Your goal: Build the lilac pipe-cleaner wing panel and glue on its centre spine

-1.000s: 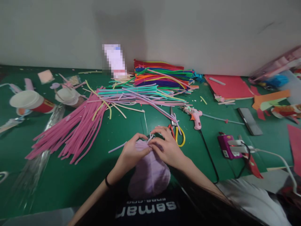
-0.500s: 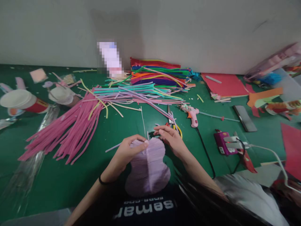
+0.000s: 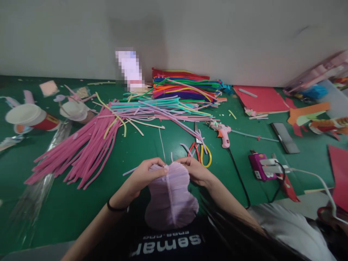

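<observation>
A lilac piece made of many pipe cleaners laid side by side (image 3: 171, 194), waisted like a figure eight with a seam down its middle, stands in front of my chest. My left hand (image 3: 145, 174) is closed on its upper left edge. My right hand (image 3: 196, 170) is closed on its upper right edge. Red and yellow handled scissors (image 3: 200, 150) lie just beyond my right hand. A short lilac offcut (image 3: 129, 171) lies left of my left hand.
On the green table (image 3: 81, 203) a fan of pink pipe cleaners (image 3: 81, 148) lies to the left and a multicoloured stack (image 3: 182, 87) at the back. A pink glue gun (image 3: 223, 133), a magenta device with cables (image 3: 259, 166), red paper (image 3: 263, 99) and paper cups (image 3: 29, 117) lie around.
My right hand let go of the top middle, reached toward the scissors, then came back to the piece's right edge. The lilac piece has spread wider and its seam now faces me.
</observation>
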### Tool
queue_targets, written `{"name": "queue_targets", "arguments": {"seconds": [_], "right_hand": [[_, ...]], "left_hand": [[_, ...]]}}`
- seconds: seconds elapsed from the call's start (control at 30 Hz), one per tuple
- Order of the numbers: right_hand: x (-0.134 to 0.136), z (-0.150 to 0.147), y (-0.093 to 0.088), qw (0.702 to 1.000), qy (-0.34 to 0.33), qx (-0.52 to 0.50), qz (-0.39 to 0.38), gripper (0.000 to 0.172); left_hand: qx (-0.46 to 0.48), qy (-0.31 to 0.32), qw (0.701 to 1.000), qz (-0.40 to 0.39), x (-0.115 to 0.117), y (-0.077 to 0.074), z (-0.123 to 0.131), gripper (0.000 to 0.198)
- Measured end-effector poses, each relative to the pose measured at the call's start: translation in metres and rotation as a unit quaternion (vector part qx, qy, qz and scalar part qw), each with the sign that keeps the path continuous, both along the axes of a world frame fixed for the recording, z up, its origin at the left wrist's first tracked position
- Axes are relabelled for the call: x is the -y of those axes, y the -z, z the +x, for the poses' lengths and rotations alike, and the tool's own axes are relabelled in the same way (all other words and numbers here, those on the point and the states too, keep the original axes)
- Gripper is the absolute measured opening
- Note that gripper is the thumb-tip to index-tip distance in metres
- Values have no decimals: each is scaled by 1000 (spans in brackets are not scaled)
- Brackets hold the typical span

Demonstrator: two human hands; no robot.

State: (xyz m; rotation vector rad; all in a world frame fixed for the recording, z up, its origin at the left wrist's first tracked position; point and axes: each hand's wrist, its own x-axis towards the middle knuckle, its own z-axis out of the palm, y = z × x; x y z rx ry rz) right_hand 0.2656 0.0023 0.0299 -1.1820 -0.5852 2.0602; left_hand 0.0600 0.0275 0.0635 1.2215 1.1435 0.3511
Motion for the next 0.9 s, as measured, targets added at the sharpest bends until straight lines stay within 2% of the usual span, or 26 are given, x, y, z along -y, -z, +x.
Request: {"name": "queue_targets", "arguments": {"seconds": [0.1, 0.2, 0.27, 0.37, 0.47, 0.57, 0.73, 0.9], "right_hand": [[2, -10, 2, 999, 33, 0, 20, 30], [3, -14, 4, 999, 45, 2, 27, 27], [3, -15, 5, 999, 43, 10, 25, 27], [3, -13, 7, 999, 34, 12, 30, 27], [2, -12, 8, 999, 20, 11, 49, 26], [1, -12, 7, 997, 14, 21, 76, 26], [1, -10, 6, 996, 9, 28, 86, 24], [2, -7, 1, 995, 34, 49, 81, 22]], "left_hand": [[-26, 21, 998, 51, -4, -1, -5, 27], [-36, 71, 994, 77, -10, -4, -13, 25], [0, 88, 995, 38, -14, -4, -20, 28], [69, 63, 993, -73, -20, 3, -29, 40], [88, 84, 987, -108, -24, 14, -31, 28], [90, 131, 983, -92, -25, 20, -27, 17], [94, 208, 972, -55, -30, 21, -24, 17], [95, 311, 943, 64, -39, 16, -26, 22]]}}
